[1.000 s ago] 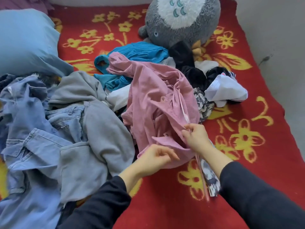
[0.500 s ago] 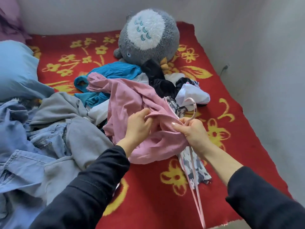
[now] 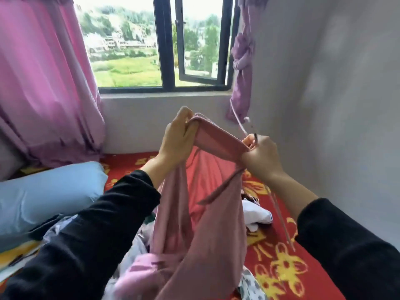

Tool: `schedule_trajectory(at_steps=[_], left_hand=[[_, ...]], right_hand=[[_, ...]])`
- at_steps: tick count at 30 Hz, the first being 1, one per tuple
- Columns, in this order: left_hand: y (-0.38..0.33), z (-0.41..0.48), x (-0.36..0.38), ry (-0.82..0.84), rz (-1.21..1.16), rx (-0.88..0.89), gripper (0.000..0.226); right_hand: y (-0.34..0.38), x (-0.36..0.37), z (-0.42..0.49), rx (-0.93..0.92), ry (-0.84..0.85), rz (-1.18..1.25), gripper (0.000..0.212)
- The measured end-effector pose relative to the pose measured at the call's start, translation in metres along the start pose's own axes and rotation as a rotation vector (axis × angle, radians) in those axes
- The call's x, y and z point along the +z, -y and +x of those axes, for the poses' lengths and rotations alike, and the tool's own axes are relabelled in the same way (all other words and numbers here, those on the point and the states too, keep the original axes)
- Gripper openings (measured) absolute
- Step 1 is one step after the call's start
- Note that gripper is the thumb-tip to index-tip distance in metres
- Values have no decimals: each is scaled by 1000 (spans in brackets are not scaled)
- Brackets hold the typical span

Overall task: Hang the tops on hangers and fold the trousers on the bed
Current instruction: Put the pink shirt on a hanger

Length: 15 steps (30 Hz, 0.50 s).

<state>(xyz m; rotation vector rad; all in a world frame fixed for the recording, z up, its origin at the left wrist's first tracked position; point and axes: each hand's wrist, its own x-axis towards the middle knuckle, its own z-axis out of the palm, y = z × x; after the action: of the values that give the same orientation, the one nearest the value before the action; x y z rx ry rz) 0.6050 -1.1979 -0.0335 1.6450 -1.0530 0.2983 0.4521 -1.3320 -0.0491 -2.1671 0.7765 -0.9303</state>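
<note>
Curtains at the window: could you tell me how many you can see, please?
2. One pink curtain hangs loose left of the window; one purple curtain is tied back on its right. Others outside the frame may be hidden.

A dusty pink top [image 3: 207, 224]. Red bedspread [image 3: 320, 284] patterned with yellow flowers. Pale pink hanger [image 3: 281, 221]. Light blue pillow [image 3: 49, 195] at the bed's left edge. Bright pink curtain [image 3: 43, 83], black window frame [image 3: 166, 50], black sleeves [image 3: 97, 234], white garment [image 3: 256, 215].
</note>
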Motion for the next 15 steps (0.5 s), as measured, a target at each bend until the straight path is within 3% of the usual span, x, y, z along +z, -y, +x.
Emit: schedule_trajectory(at_steps=[4, 7, 10, 12, 15], left_hand=[[-55, 38, -42, -97, 23, 100, 7], [-76, 55, -73, -83, 233, 175, 13], [-74, 61, -101, -102, 529, 264, 29], [-66, 57, -117, -118, 607, 203, 45], [-54, 41, -127, -46, 692, -59, 59]], right_hand=[[32, -20, 8, -8, 46, -161, 37], [52, -38, 22, -11, 59, -193, 25], [73, -59, 40, -105, -88, -148, 16], [75, -65, 43, -188, -159, -145, 14], [62, -56, 36, -161, -98, -186, 27]])
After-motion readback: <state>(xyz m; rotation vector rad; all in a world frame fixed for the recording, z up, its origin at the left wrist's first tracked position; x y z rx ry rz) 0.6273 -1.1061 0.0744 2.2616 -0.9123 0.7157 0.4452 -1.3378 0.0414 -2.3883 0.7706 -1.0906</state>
